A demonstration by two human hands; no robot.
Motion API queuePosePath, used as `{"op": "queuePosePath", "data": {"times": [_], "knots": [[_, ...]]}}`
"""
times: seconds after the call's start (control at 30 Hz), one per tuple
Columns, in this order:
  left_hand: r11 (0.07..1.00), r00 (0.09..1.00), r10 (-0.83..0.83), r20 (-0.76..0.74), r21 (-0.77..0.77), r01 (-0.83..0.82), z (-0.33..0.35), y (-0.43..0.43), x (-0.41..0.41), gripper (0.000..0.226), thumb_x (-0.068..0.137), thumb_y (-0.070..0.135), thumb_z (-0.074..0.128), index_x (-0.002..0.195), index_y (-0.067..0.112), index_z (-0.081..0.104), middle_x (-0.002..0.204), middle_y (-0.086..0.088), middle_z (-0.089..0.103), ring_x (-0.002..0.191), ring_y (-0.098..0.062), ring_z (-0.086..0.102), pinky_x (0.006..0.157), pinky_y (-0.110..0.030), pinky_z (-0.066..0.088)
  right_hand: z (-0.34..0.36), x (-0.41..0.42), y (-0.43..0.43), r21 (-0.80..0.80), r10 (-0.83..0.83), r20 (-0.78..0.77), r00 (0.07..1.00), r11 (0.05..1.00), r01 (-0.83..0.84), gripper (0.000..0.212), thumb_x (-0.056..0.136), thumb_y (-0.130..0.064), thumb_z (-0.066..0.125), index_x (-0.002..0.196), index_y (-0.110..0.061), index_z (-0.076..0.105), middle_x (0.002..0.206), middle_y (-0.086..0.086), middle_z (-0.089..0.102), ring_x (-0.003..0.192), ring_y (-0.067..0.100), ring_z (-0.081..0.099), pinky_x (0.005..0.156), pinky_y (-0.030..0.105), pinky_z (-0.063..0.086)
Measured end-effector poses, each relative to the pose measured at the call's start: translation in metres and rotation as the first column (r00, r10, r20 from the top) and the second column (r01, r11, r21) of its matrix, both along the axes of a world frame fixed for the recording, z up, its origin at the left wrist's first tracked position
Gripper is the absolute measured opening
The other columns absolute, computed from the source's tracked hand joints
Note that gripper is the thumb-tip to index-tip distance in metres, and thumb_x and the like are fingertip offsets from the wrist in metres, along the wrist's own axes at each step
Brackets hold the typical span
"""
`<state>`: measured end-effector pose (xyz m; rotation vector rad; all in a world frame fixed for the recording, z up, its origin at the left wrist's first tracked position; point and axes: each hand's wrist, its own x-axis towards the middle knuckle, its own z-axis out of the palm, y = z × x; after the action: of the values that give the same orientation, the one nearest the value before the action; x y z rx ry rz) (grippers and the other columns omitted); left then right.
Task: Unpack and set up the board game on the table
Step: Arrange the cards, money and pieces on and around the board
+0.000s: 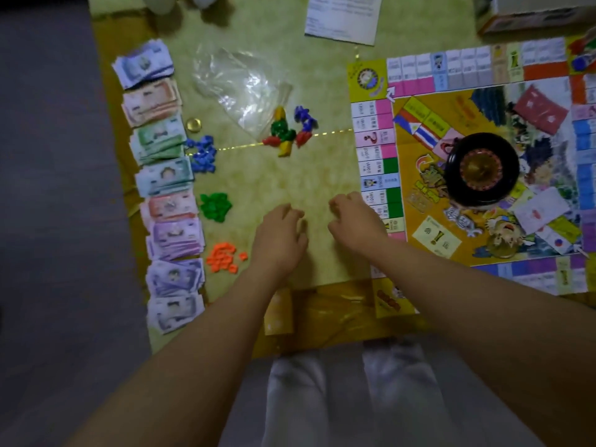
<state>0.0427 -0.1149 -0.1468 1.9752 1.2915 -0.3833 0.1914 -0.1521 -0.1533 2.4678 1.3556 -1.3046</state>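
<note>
The colourful game board (419,240) lies at the right with a black roulette wheel (482,171) on its middle. Several stacks of paper money (166,201) run down the left side. Beside them sit piles of blue pieces (202,153), green pieces (215,206) and orange pieces (222,257). Mixed red, green, yellow and blue tokens (287,132) lie by a clear plastic bag (240,87). My left hand (280,235) and my right hand (354,222) hover side by side over the bare table, fingers loosely curled, holding nothing that shows.
A rule sheet (343,16) lies at the top, with the game box (535,11) at the top right. A small gold disc (193,125) sits near the green notes. Card stacks (541,112) rest on the board. The table's near edge (322,321) is by my knees.
</note>
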Motion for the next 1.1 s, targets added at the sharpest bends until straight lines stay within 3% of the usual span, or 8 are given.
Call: {"op": "queuePosePath", "data": {"times": [0.13, 0.27, 0.5, 0.63, 0.8, 1.0, 1.1], "knots": [[0.99, 0.991, -0.074, -0.114, 0.109, 0.087, 0.01, 0.008, -0.034, 0.049, 0.092, 0.027, 0.051, 0.14, 0.018, 0.044, 0.152, -0.011, 0.031, 0.142, -0.03, 0.02, 0.111, -0.039, 0.024, 0.008, -0.032, 0.015, 0.119, -0.031, -0.064, 0.997, 0.992, 0.038, 0.04, 0.09, -0.015, 0.056, 0.13, -0.017, 0.05, 0.133, 0.005, 0.045, 0.111, 0.024, 0.055, 0.09, 0.037, 0.047], [0.979, 0.962, -0.202, -0.186, -0.008, 0.204, 0.008, 0.006, -0.049, 0.056, 0.094, 0.033, 0.047, 0.146, 0.019, 0.034, 0.152, -0.005, 0.032, 0.145, -0.031, 0.01, 0.111, -0.041, 0.022, 0.01, -0.061, 0.021, 0.131, -0.002, -0.129, 0.992, 0.991, 0.019, 0.046, 0.089, -0.014, 0.056, 0.134, -0.017, 0.047, 0.141, 0.003, 0.04, 0.112, 0.022, 0.054, 0.094, 0.036, 0.046], [0.998, 0.998, -0.063, -0.029, 0.02, 0.064, 0.0, -0.001, -0.069, 0.048, 0.094, 0.025, 0.048, 0.141, 0.02, 0.042, 0.15, -0.004, 0.037, 0.14, -0.028, 0.022, 0.11, -0.036, 0.024, -0.002, -0.079, 0.015, -0.023, 0.131, -0.122, 0.984, 0.991, -0.135, 0.056, 0.092, -0.019, 0.054, 0.144, -0.012, 0.037, 0.158, 0.007, 0.018, 0.142, 0.023, 0.028, 0.111, 0.034, 0.029], [0.994, 0.997, 0.071, -0.016, 0.08, -0.069, 0.003, -0.008, -0.089, 0.044, 0.093, 0.021, 0.05, 0.137, 0.02, 0.048, 0.148, -0.006, 0.039, 0.136, -0.025, 0.028, 0.108, -0.035, 0.024, 0.001, -0.081, 0.012, -0.011, 0.133, -0.128, 0.983, 0.991, -0.136, 0.056, 0.091, -0.018, 0.055, 0.144, -0.013, 0.038, 0.158, 0.008, 0.019, 0.14, 0.024, 0.032, 0.109, 0.034, 0.032], [0.981, 0.991, 0.129, -0.022, 0.146, -0.125, 0.004, -0.009, -0.109, 0.036, 0.095, 0.022, 0.05, 0.131, 0.019, 0.053, 0.137, -0.005, 0.048, 0.127, -0.025, 0.037, 0.102, -0.036, 0.03, 0.006, -0.089, 0.003, 0.076, 0.046, -0.127, 0.991, 0.996, -0.036, 0.047, 0.087, -0.016, 0.059, 0.133, -0.017, 0.047, 0.136, 0.006, 0.042, 0.114, 0.022, 0.054, 0.094, 0.037, 0.047], [0.993, 0.997, 0.07, 0.041, 0.087, -0.074, 0.002, -0.02, -0.116, 0.026, 0.095, 0.02, 0.052, 0.12, 0.016, 0.059, 0.115, -0.008, 0.052, 0.111, -0.026, 0.046, 0.088, -0.036, 0.04, 0.009, -0.112, -0.035, 0.029, 0.234, -0.117, 0.965, 0.972, -0.232, 0.055, 0.075, -0.023, 0.073, 0.122, -0.024, 0.044, 0.122, -0.002, 0.041, 0.107, 0.017, 0.052, 0.078, 0.034, 0.049], [0.999, 0.996, -0.008, 0.088, 0.037, 0.004, 0.0, -0.032, -0.123, 0.026, 0.094, 0.018, 0.051, 0.119, 0.015, 0.059, 0.113, -0.009, 0.052, 0.104, -0.027, 0.051, 0.082, -0.037, 0.043, 0.006, -0.129, -0.059, -0.008, 0.348, 0.036, 0.937, 0.937, -0.348, 0.069, 0.068, -0.036, 0.079, 0.123, -0.023, 0.041, 0.122, 0.002, 0.04, 0.108, 0.023, 0.048, 0.081, 0.036, 0.046]]}}
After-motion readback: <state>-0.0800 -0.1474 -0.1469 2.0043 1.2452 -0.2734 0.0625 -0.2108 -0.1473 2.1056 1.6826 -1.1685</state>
